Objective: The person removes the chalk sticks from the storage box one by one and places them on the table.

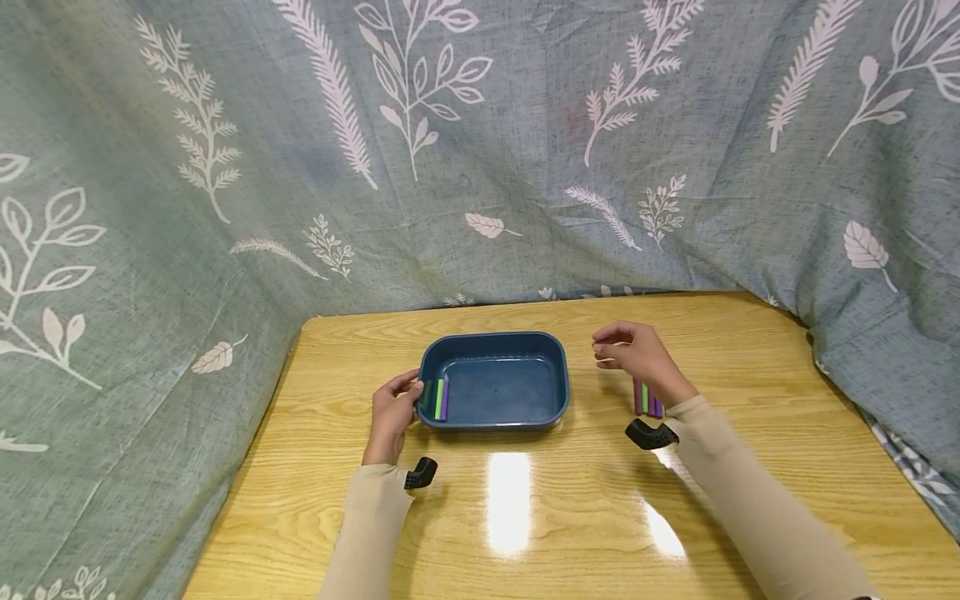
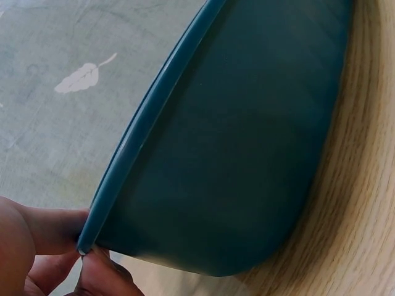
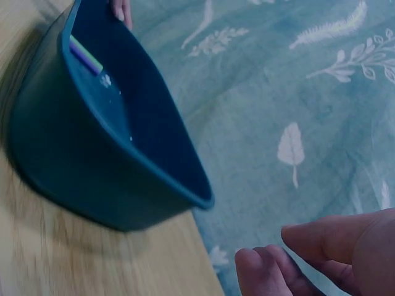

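Observation:
A dark blue rectangular tub (image 1: 495, 427) sits on the table. My left hand (image 1: 392, 417) grips its left end, and the left wrist view shows the thumb and fingers pinching the tub's rim (image 2: 126, 148). Inside, along the left wall, lie a green stick (image 1: 439, 400) and a purple stick (image 1: 446, 402) side by side. My right hand (image 1: 633, 354) hangs to the right of the tub, its fingers loosely bent with nothing between them. Below it, partly covered by the hand, several coloured sticks (image 1: 646, 398) in purple, green and dark red lie in a row.
The wood-grain table (image 1: 585, 517) carries bright light reflections near the front. A grey-green curtain (image 1: 495, 167) with white leaf prints hangs behind and along both sides. A black wrist piece (image 1: 651, 434) is strapped at the right sleeve, another black piece (image 1: 422, 473) at the left.

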